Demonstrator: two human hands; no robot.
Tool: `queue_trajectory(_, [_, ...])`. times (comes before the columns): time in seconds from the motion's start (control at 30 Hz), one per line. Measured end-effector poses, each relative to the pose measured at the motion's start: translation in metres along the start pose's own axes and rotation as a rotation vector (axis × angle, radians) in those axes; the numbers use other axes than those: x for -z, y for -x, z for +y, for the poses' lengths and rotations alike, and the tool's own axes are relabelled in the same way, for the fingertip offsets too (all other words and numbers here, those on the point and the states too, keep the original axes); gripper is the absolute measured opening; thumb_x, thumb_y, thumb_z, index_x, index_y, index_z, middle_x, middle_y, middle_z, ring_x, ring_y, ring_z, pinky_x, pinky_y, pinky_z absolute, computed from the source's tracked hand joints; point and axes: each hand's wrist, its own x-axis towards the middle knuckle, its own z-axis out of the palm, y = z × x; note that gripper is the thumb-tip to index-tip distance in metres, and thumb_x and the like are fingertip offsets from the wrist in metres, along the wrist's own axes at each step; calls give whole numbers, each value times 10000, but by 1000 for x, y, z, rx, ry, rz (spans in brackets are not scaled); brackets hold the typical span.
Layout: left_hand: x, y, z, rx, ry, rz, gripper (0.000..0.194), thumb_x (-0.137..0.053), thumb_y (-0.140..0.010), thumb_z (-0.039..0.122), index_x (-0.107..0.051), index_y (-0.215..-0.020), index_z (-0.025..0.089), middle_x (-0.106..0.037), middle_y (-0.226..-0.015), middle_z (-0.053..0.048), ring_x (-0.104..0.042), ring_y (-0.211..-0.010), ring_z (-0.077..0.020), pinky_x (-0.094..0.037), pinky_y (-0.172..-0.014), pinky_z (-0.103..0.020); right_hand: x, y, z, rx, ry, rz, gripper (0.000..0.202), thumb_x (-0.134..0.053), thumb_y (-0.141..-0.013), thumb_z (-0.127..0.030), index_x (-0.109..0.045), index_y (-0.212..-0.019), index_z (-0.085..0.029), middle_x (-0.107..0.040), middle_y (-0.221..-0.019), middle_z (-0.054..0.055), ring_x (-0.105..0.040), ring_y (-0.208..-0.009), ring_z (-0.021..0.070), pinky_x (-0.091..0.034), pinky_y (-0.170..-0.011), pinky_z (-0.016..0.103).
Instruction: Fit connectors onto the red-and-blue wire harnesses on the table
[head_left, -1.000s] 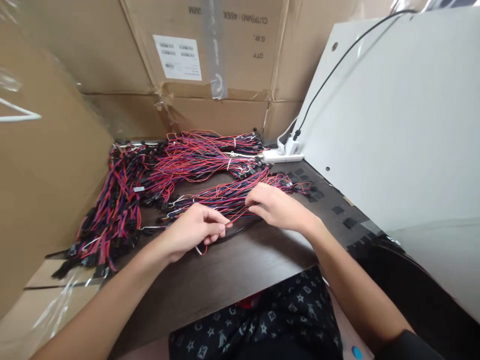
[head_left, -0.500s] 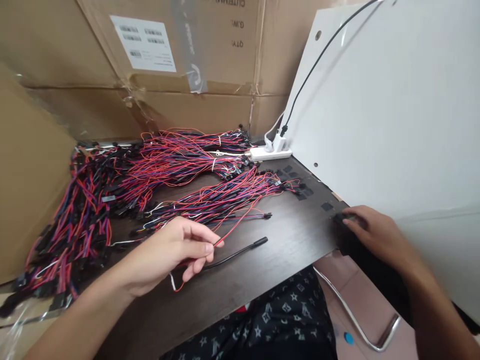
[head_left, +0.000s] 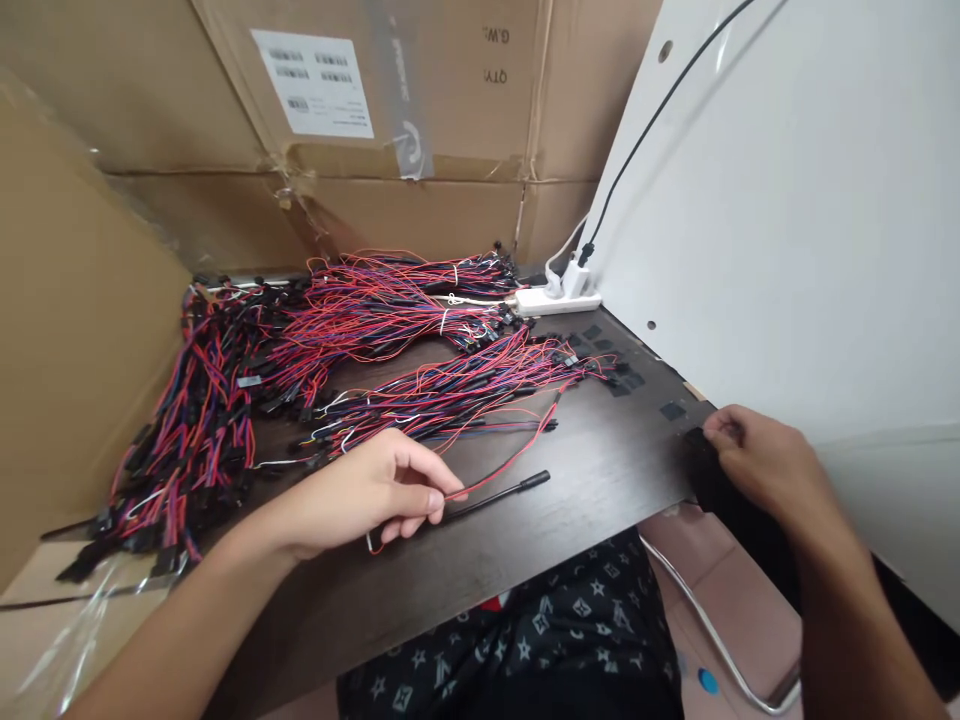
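My left hand [head_left: 375, 495] is over the middle of the dark table, thumb and fingers pinched on a thin red wire [head_left: 517, 452] that runs up and right. A black cable [head_left: 534, 481] with a thick cylindrical end extends from beneath the same fingers. A short white-and-orange wire piece [head_left: 373, 543] hangs below the hand. At the table's right edge, my right hand [head_left: 761, 455] has its thumb and fingertips pressed together beside a black item [head_left: 709, 470]. What those fingertips hold, if anything, I cannot make out.
Bundles of red, blue and black wires [head_left: 390, 320] cover the table's back and left. A white power strip [head_left: 559, 300] stands at the back. Small black patches [head_left: 673, 411] lie on the right. Cardboard [head_left: 450, 220] and a white panel [head_left: 787, 250] wall the table in.
My right fingertips have drawn together at the black item by the table edge. My left hand keeps the red wire, whose far part now bends higher. The view has shifted slightly.
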Motion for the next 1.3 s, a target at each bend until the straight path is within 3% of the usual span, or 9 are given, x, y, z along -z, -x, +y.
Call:
queue_trajectory(0.17, [3, 5, 2, 2, -103, -55, 216, -627, -692, 242, -746, -835, 133, -610, -651, -25, -445, -447, -69, -331, -373, -149, 14, 23, -26, 4, -127, 88, 123, -434, -783, -303, -532, -755, -234, -602, -683, 58, -524, -582, 221, -373, -539, 323])
queue_trajectory(0.37, [7, 7, 5, -42, -143, -44, 233, -604, -671, 225, -751, -812, 113, -594, -580, -23, -384, -437, -69, -269, -364, -154, 15, 40, -96, 462, -468, 174, 148, -524, -836, -313, -576, -900, -190, -571, -702, 33, -515, -587, 162, -385, -560, 278])
queue_trajectory(0.47, [11, 6, 5, -66, -92, 11, 238, -611, -645, 213, -746, -803, 97, -599, -569, -23, -369, -427, -61, -257, -369, -155, 16, 37, -142, 674, -508, 95, 21, -560, -831, -183, -572, -815, -178, -549, -709, 12, -493, -613, 137, -376, -593, 265])
queue_trajectory(0.53, [14, 5, 5, -74, -71, 58, 255, -613, -630, 207, -743, -814, 87, -601, -569, -22, -370, -419, -60, -254, -365, -158, 19, 33, -173, 786, -514, 49, 70, -572, -811, -107, -567, -789, -173, -546, -739, 7, -497, -667, 137, -368, -618, 264])
queue_trajectory(0.67, [19, 5, 3, -80, -45, 151, 279, -600, -611, 188, -733, -826, 72, -597, -576, -18, -377, -411, -57, -257, -364, -161, 14, 19, -224, 1116, -543, -239, 120, -657, -761, -90, -572, -805, -163, -553, -892, 17, -510, -809, 145, -403, -713, 267])
queue_trajectory(0.73, [19, 4, 0, -87, -16, 198, 274, -587, -596, 166, -723, -812, 67, -598, -578, -20, -380, -414, -55, -270, -372, -161, 0, 15, -240, 1188, -648, -363, 150, -649, -761, -86, -557, -856, -157, -559, -915, 21, -521, -816, 139, -422, -720, 261])
queue_trajectory(0.83, [19, 0, -5, -88, 16, 227, 203, -566, -588, 141, -692, -732, 76, -584, -555, -14, -388, -417, -57, -290, -380, -162, -31, 17, -248, 1056, -863, -450, 215, -551, -830, -117, -494, -1033, -160, -572, -837, 4, -535, -694, 117, -438, -639, 248])
queue_trajectory(0.97, [16, -4, -9, -122, 39, 230, 83, -540, -606, 144, -613, -597, 106, -490, -472, 23, -389, -414, -61, -296, -385, -162, -61, 27, -245, 1010, -844, -493, 327, -448, -894, -165, -390, -1215, -176, -567, -728, -23, -541, -609, 120, -427, -593, 254])
queue_trajectory(1.3, [13, -5, -5, -169, 233, 433, 64, -579, -617, 97, -569, -677, 118, -544, -514, 15, -415, -415, -55, -297, -367, -143, -59, 23, -240, 1149, -728, -413, 389, -447, -884, -131, -375, -1265, -162, -570, -654, -31, -527, -547, 123, -393, -552, 246])
